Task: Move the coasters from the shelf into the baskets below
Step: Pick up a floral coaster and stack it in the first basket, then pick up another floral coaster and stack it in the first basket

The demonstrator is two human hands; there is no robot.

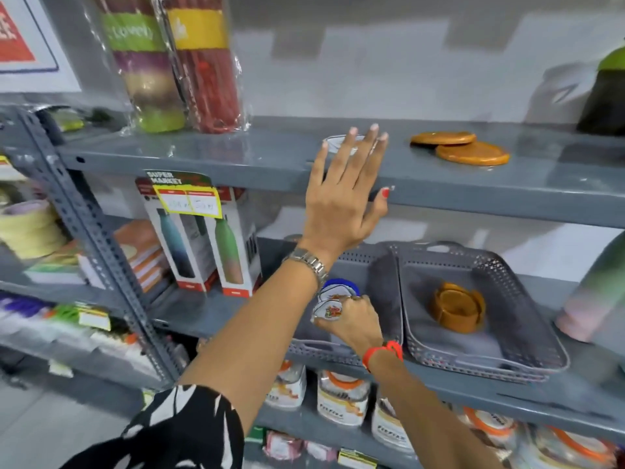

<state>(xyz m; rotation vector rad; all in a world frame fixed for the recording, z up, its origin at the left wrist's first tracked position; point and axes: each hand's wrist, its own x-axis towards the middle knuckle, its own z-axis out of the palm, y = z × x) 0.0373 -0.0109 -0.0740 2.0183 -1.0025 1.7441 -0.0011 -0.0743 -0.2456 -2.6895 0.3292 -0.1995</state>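
My left hand (pixel 345 194) is raised flat against the front of the upper shelf (pixel 236 157), fingers spread over a white coaster (pixel 333 143) lying there; it holds nothing. Two brown round coasters (pixel 460 147) lie overlapping on the same shelf to the right. One shelf down, my right hand (pixel 355 319) is inside the left grey basket (pixel 324 346), shut on white coasters (pixel 333 304) with a coloured print. A blue-rimmed piece (pixel 341 286) sits just behind them. The right grey basket (pixel 527 336) holds a brown coaster holder (pixel 456 308).
Rolled mats in plastic (pixel 169 62) stand on the upper shelf at the left. Boxed bottles (pixel 203 238) stand left of the baskets. A slanted metal brace (pixel 84 225) crosses the left side. Jars with orange lids (pixel 341 397) fill the shelf below.
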